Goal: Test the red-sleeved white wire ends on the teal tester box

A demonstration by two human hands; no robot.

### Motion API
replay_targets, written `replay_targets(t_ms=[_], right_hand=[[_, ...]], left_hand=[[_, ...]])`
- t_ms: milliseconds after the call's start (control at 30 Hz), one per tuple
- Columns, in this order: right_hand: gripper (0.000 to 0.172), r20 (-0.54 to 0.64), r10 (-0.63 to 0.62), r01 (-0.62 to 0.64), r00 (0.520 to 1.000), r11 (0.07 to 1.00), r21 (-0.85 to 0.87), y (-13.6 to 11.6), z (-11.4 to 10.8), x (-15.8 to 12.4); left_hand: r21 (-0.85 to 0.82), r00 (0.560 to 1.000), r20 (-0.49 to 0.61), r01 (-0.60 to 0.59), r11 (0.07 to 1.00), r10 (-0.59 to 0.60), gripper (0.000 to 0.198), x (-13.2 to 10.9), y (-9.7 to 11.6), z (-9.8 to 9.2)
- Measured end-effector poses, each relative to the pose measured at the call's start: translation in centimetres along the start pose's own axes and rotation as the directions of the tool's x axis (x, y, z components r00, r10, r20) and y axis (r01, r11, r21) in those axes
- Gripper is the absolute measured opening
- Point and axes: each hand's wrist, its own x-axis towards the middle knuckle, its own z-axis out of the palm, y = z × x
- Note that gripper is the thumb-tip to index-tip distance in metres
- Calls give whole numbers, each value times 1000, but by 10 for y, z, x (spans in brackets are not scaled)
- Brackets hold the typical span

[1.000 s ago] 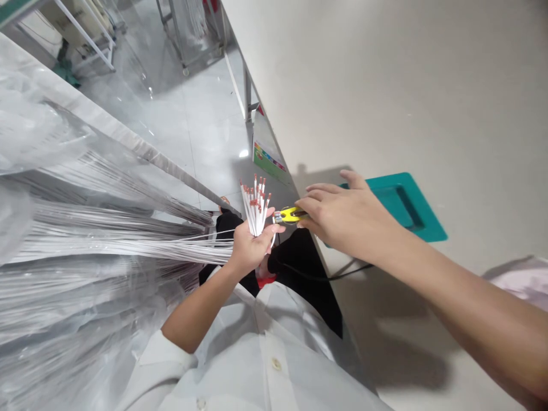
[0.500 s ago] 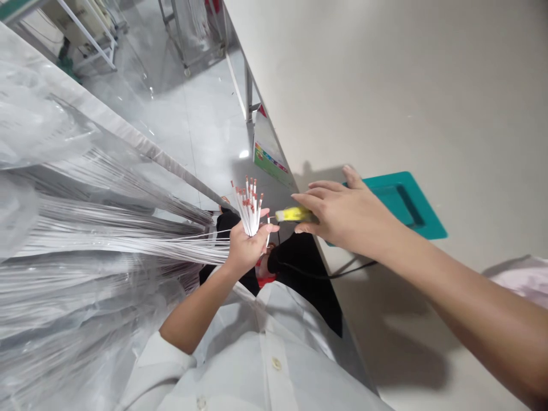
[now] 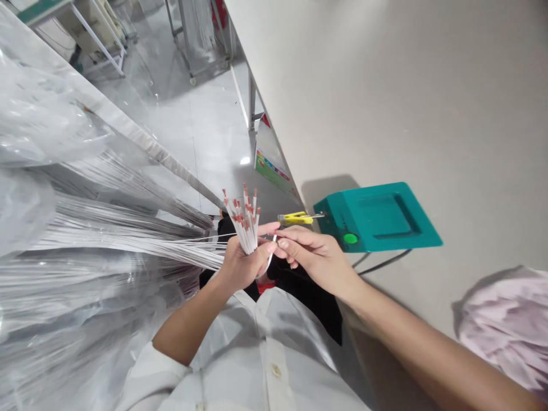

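My left hand is closed around a bundle of white wires whose stripped, copper-coloured ends point up. One separate white wire stands apart at my left thumb, its reddish tip between the two hands. The fingers of my right hand pinch at that tip. Just beyond the right hand, a yellow tool head sticks out on a metal rod from a teal machine with a green button. Neither hand touches the machine.
Long bundles of white wires in clear plastic lie along the left. The pale table carries the machine and a pink cloth. A wheeled rack stands on the floor beyond, and a printed box sits by the table edge.
My right hand has moved from the yellow tool head toward my left hand and now pinches the single wire's tip. The teal machine is more fully uncovered.
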Motion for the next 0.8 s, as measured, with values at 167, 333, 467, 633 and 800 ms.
replay_targets(t_ms=[167,333,467,633,800], right_hand=[[14,3,52,-50,999,945,324,10,9,0],[13,-24,128,-98,992,858,504,17,18,-3],[15,65,227,-221,972,775,592,16,19,-4],[15,-221,-13,35,975,995,93,7,6,-6],[13,-328,-244,194,912,965,-179,7,-1,-5]], left_hand=[[-58,993,104,63,996,-57,50,-5,-4,-4],[-55,992,107,72,996,-65,54,-5,-12,-5],[21,992,108,66,998,-68,49,-6,-18,-6],[132,987,-130,109,985,-92,47,-5,-19,-6],[193,968,-245,107,975,-57,37,0,-15,-2]])
